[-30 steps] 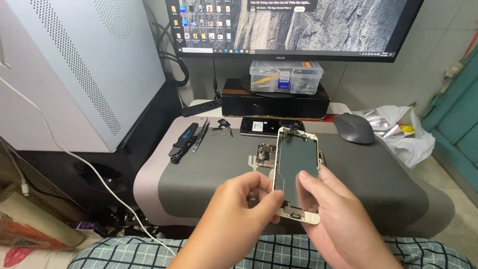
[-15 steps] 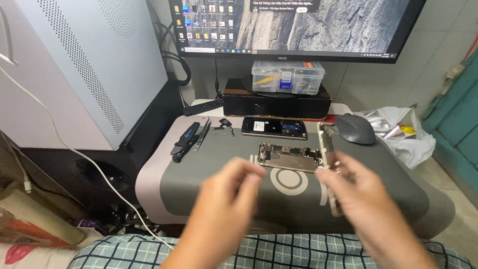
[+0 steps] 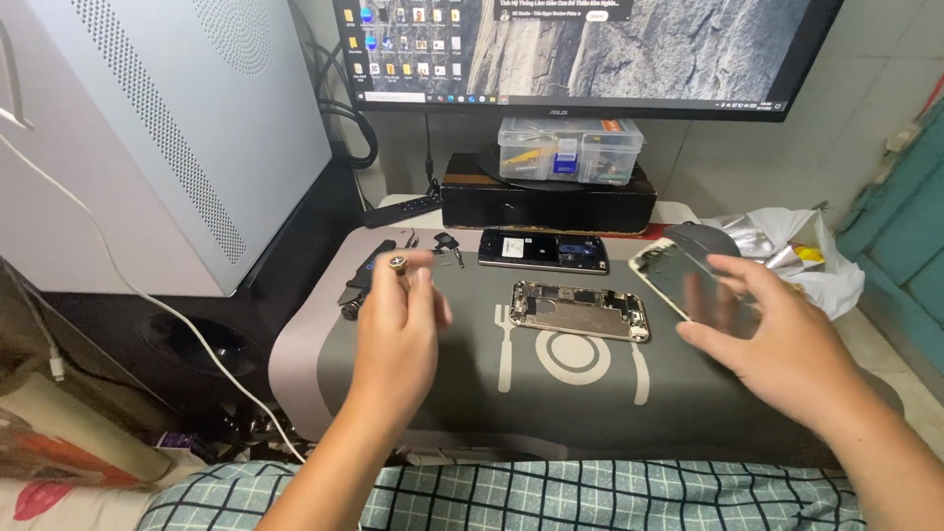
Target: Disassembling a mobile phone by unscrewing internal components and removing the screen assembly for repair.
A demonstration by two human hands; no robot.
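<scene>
Right hand (image 3: 787, 344) is loosely holding the blurred screen panel (image 3: 678, 275) off the mat's (image 3: 472, 393) right edge, probably risking a drop, while left hand (image 3: 398, 315) is pinching a small screwdriver (image 3: 398, 264).

The phone screen panel (image 3: 677, 278) is a thin white-framed rectangle with a dark glass face, held tilted above the surface at its right side, its lower edge against the fingers of the right hand (image 3: 777, 334). It is blurred. The opened phone body (image 3: 580, 310) lies flat near the middle of the grey mat, long side across, its metal insides and parts bared upward. A small screwdriver (image 3: 398, 265), with its round brass-coloured end up, stands in the left hand (image 3: 398, 329).
</scene>
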